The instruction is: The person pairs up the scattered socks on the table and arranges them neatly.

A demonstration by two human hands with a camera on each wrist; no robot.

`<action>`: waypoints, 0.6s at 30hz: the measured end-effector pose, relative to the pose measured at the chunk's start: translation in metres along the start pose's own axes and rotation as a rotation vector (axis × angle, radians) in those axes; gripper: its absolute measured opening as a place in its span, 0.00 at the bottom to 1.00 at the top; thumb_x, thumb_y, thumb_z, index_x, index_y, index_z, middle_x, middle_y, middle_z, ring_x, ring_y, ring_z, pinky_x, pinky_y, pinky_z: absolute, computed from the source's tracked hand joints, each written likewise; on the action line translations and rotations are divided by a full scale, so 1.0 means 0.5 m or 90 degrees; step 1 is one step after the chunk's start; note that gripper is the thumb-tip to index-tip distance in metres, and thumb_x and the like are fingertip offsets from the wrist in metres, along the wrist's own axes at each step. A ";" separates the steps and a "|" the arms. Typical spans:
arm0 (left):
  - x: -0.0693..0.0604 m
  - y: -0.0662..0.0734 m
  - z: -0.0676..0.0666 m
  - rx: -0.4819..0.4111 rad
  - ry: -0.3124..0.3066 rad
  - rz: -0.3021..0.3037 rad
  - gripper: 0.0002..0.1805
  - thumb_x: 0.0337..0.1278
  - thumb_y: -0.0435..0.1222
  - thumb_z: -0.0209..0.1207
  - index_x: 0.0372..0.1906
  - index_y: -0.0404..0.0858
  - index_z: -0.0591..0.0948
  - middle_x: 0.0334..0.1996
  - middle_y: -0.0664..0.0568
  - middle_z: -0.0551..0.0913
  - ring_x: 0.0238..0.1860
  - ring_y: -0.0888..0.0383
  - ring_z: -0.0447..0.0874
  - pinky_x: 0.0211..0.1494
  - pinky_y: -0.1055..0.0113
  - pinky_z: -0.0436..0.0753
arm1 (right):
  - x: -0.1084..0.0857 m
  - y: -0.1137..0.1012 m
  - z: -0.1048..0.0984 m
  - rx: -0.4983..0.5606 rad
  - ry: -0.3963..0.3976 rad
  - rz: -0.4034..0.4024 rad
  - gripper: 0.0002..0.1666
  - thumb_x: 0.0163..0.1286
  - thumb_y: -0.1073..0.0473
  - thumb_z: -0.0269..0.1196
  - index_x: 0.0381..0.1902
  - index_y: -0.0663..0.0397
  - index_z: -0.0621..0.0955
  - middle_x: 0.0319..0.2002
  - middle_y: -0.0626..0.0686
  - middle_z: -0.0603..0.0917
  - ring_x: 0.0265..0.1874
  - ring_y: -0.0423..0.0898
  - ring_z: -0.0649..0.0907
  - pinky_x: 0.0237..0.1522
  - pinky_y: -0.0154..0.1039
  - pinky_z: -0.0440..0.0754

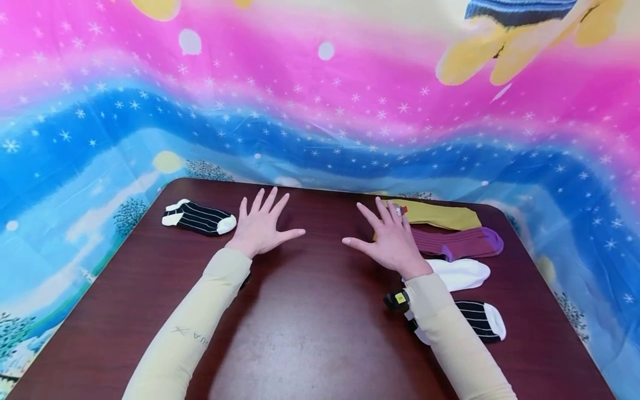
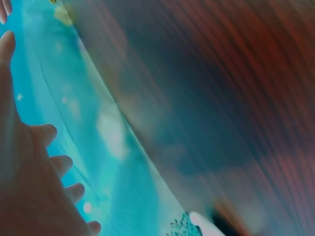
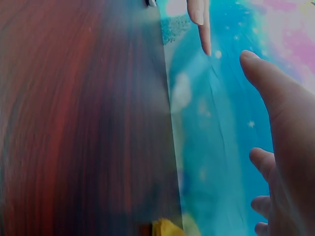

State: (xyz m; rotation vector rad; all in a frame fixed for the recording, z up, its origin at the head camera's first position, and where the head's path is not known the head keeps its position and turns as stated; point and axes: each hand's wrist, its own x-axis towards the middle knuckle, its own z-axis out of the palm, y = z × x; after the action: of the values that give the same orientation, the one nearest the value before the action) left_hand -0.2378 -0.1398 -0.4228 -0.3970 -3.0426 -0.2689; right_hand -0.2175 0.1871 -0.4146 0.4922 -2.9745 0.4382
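Both hands are held out over the brown table with fingers spread and nothing in them. In the head view my left hand is just right of a black sock with white stripes and a white toe. My right hand is at the left ends of several socks and partly covers them. Those are a mustard sock, a maroon sock with a purple toe, a white sock and, partly behind the right forearm, a black striped sock.
The dark wood table has rounded far corners. A printed pink and blue cloth hangs behind it and along both sides. A dark strap device with a yellow label sits at the right wrist.
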 end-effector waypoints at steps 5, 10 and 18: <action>-0.016 -0.032 -0.010 -0.012 0.004 -0.006 0.61 0.50 0.82 0.40 0.83 0.53 0.47 0.82 0.47 0.42 0.80 0.40 0.34 0.73 0.35 0.31 | 0.010 -0.017 0.013 -0.005 0.000 -0.005 0.60 0.55 0.09 0.48 0.81 0.24 0.54 0.82 0.54 0.45 0.79 0.58 0.40 0.70 0.72 0.40; -0.023 -0.071 -0.025 -0.005 0.015 -0.022 0.61 0.51 0.82 0.41 0.83 0.52 0.48 0.82 0.46 0.43 0.80 0.40 0.35 0.73 0.34 0.33 | 0.030 -0.029 0.021 0.002 0.006 -0.014 0.60 0.54 0.09 0.48 0.81 0.22 0.55 0.82 0.52 0.45 0.79 0.55 0.40 0.69 0.73 0.42; -0.034 -0.114 -0.034 0.015 0.009 -0.026 0.60 0.52 0.80 0.43 0.83 0.49 0.51 0.82 0.44 0.45 0.79 0.39 0.38 0.72 0.33 0.34 | 0.060 -0.068 0.025 0.030 0.001 -0.017 0.60 0.53 0.08 0.48 0.80 0.21 0.56 0.82 0.51 0.46 0.79 0.56 0.43 0.70 0.70 0.46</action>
State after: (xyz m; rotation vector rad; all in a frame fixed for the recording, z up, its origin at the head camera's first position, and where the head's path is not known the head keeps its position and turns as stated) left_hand -0.2357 -0.2014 -0.4166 -0.3311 -3.0402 -0.2358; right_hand -0.2354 0.1433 -0.4131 0.5342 -2.9592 0.5061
